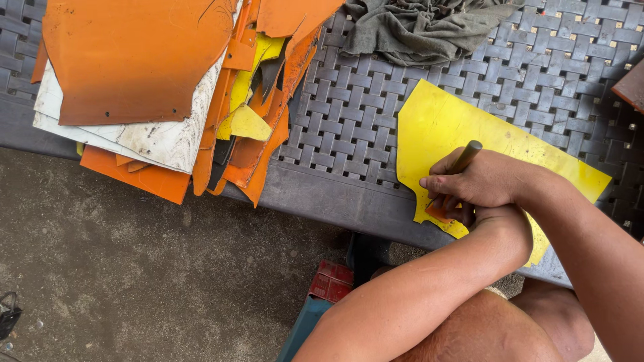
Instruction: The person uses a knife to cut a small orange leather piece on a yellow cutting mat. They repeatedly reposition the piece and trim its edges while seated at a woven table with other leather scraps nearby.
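My right hand grips a dark pen-like tool, its tip down on a yellow sheet that lies on the woven grey bench. My left hand is tucked under the right one at the sheet's lower edge and is mostly hidden. A small orange piece shows between the fingers there, flat against the yellow sheet; I cannot tell which hand presses on it.
A stack of orange, yellow and white cut sheets overhangs the bench's front edge at the left. A grey-green cloth lies at the back. Below the bench are a concrete floor, a red and blue object and my bare knees.
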